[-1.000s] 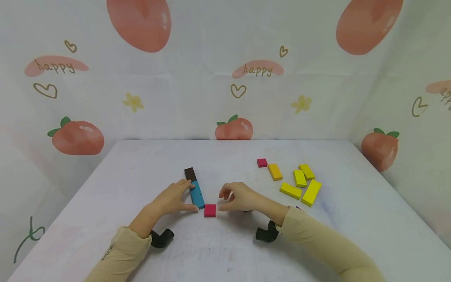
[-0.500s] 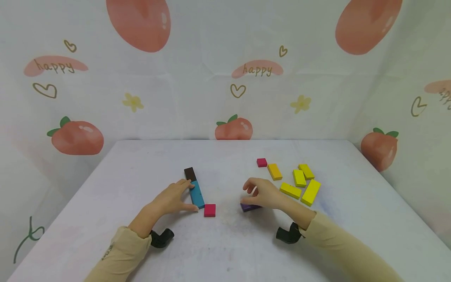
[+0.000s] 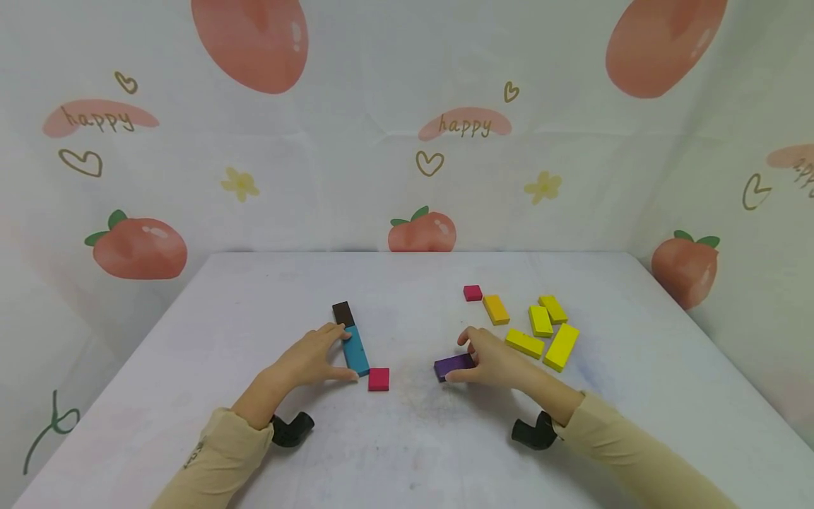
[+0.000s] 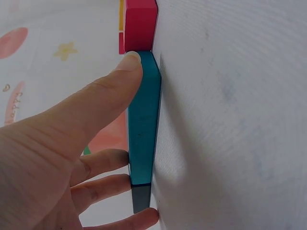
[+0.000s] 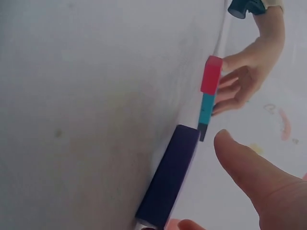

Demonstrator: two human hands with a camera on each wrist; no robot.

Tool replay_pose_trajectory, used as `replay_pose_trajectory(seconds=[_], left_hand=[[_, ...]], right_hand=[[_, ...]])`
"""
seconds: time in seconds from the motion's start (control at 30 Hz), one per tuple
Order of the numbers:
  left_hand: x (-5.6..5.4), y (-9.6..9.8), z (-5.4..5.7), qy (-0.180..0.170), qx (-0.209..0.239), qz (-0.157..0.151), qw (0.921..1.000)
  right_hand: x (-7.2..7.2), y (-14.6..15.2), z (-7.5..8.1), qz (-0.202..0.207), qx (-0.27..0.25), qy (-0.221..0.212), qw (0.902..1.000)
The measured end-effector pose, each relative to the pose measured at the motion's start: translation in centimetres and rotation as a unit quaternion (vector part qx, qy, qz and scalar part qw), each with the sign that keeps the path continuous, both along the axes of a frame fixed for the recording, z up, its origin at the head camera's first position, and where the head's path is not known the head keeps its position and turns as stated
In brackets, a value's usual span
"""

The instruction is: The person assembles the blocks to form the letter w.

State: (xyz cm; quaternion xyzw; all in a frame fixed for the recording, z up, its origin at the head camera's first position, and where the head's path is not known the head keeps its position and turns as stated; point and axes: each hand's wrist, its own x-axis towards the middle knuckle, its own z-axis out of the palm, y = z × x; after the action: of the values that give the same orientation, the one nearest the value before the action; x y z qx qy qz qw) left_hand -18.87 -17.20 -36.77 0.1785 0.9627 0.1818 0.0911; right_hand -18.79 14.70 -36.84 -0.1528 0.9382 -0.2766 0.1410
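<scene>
My left hand (image 3: 310, 357) lies by a blue block (image 3: 355, 351), its spread fingers at the far end and its thumb near the close end. A dark brown block (image 3: 343, 314) butts against the blue one's far end. In the left wrist view, the thumb touches the blue block (image 4: 145, 120) beside a red block (image 4: 140, 24). A purple block (image 3: 453, 365) lies flat on the table, with my right hand (image 3: 499, 362) over its right end. In the right wrist view, the right thumb (image 5: 244, 165) stands apart from the purple block (image 5: 169, 177).
Several yellow blocks (image 3: 562, 347) lie at the right, beyond the right hand. An orange block (image 3: 496, 309) and a small red block (image 3: 473, 293) sit farther back. Black wrist mounts (image 3: 293, 430) hang under both forearms. A printed cloth (image 3: 318, 191) stands behind the table.
My right hand has drawn away from the red block to the right, over the purple block, which has come into view. The left hand has stayed put.
</scene>
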Motion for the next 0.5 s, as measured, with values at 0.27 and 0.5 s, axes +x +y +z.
replay_pose_trajectory(seconds=[0.27, 0.5], left_hand=[[0.1, 0.0, 0.1, -0.003, 0.003, 0.0, 1.0], [0.1, 0.1, 0.2, -0.008, 0.003, 0.001, 1.0]], right_hand=[[0.2, -1.3, -0.4, -0.007, 0.059, 0.016, 0.9981], [0.1, -2.1, -0.5, 0.002, 0.11, 0.037, 0.9933]])
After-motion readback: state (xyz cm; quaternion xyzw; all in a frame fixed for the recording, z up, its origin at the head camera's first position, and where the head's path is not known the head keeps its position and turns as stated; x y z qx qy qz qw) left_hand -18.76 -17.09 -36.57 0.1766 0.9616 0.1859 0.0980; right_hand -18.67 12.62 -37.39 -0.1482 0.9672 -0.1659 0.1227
